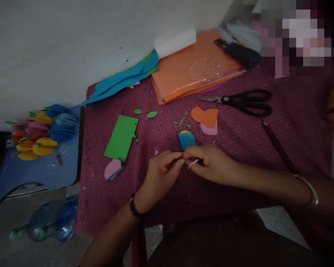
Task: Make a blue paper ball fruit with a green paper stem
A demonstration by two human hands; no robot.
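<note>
My left hand (164, 171) and my right hand (211, 163) meet fingertip to fingertip low over the cloth. Both are closed in a pinch, and whatever sits between the touching fingertips is too small to make out. A thin white strip (193, 163) sticks out from between my right fingers. Just beyond them lie blue paper pieces with a yellow edge (187, 140). Orange cut paper shapes (206, 116) rest over pink ones (210, 129), near green paper scraps (183, 121). To the left are a green paper rectangle (121, 137), pink rounded pieces (113, 169) and small green paper leaves (151, 114).
Black-handled scissors (236, 99) and a pencil (277, 142) lie to the right. At the back are orange sheets (189, 74), a utility knife (239, 52) and blue paper strips (122, 79). Colourful paper fruits (41, 129) sit on a blue surface, with plastic bottles (48, 222) below.
</note>
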